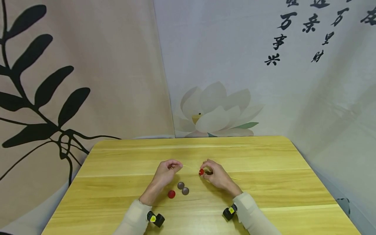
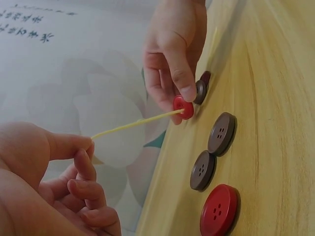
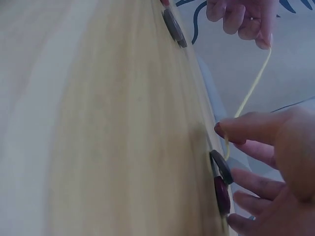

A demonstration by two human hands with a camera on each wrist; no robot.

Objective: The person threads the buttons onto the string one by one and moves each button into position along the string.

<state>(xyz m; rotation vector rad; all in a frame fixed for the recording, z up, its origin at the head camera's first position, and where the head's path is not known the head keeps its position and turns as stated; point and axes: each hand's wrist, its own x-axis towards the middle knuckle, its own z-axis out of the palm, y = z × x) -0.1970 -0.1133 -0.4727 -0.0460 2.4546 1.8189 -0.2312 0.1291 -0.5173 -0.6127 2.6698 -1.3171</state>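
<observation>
One red button (image 2: 180, 105) on yellow string (image 2: 138, 122), between right fingers (image 2: 157, 91).

A yellow wooden table (image 1: 264, 163) with visible grain and rounded far corners bears a round grey-brown four-hole button (image 1: 180, 185) touching a matching grey-brown button (image 1: 185, 191); a round red four-hole button (image 1: 171, 194) lies near the pair.

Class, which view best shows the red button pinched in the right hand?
The left wrist view: the red button shows most of its face, with the yellow string meeting it. The head view shows it small at the tips of the right hand; in the right wrist view, that hand hides all but bits of it.
</observation>
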